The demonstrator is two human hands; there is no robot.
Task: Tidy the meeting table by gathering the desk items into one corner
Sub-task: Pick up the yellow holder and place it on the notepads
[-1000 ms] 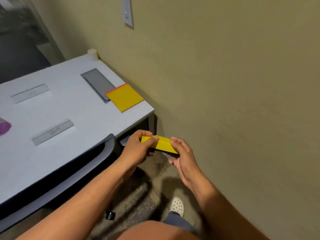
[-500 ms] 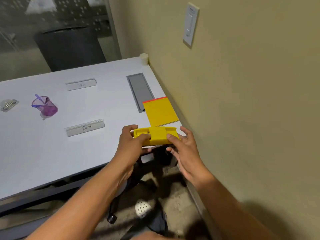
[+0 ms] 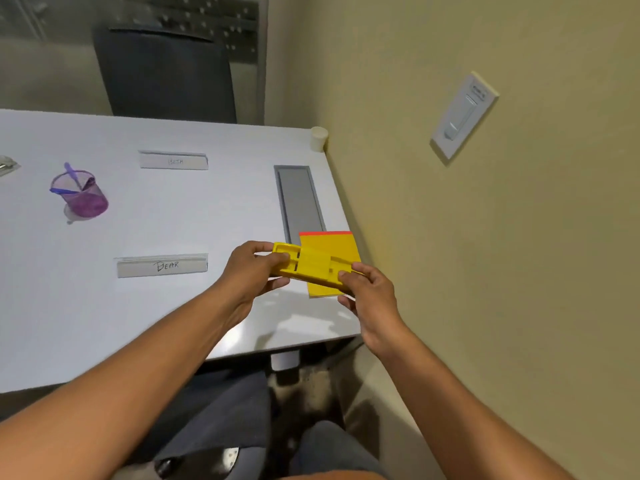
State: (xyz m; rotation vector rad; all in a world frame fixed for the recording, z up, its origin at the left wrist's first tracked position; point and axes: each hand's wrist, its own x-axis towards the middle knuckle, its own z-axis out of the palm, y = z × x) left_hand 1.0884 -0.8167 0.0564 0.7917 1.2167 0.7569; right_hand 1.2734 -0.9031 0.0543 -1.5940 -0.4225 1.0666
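A yellow plastic holder (image 3: 313, 266) is held by both ends above the near right corner of the white table (image 3: 173, 317). The left hand (image 3: 251, 271) is curled round its left end, thumb on top; the right hand (image 3: 367, 294) pinches its right end between thumb and fingertips. Just beyond and beneath the right fingers lies a yellow notepad (image 3: 329, 247), which the holder partly overlaps in view; whether the two touch cannot be told. Beyond the pad a grey cable hatch (image 3: 299, 199) is set into the table.

The step in hand is judged to be the setting down of the holder in this corner. It is best lowered level, with both ends released only once the base is flat, and placed just left of the pad rather than on it, so that nothing slides off the edge. Well left of the left fingers a purple mesh cup (image 3: 81, 197), two name plates (image 3: 162, 266) and a small clear packet (image 3: 7, 164) remain to be gathered.
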